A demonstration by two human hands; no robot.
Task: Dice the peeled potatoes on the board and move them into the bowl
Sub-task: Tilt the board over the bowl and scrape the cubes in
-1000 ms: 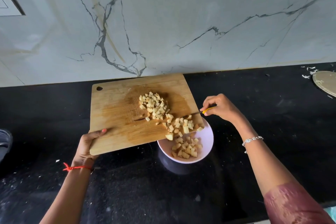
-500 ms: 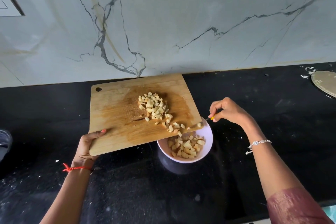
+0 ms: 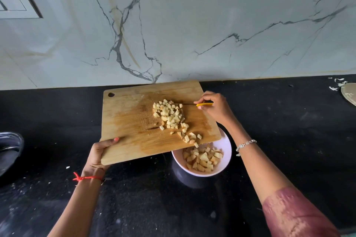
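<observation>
Head view: left hand (image 3: pixel 98 153) grips the wooden cutting board (image 3: pixel 133 121) over the bowl (image 3: pixel 224 159); right hand (image 3: pixel 215 108) pinches a yellow-handled knife (image 3: pixel 204 104), probably touching the diced potato (image 3: pixel 169 114).

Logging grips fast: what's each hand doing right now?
Left hand: grips the cutting board at its near corner.
Right hand: pinches the yellow-handled knife.

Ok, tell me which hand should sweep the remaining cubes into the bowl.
Right. The right hand holds the knife beside the cube pile; the left hand grips the board over the bowl.
</observation>
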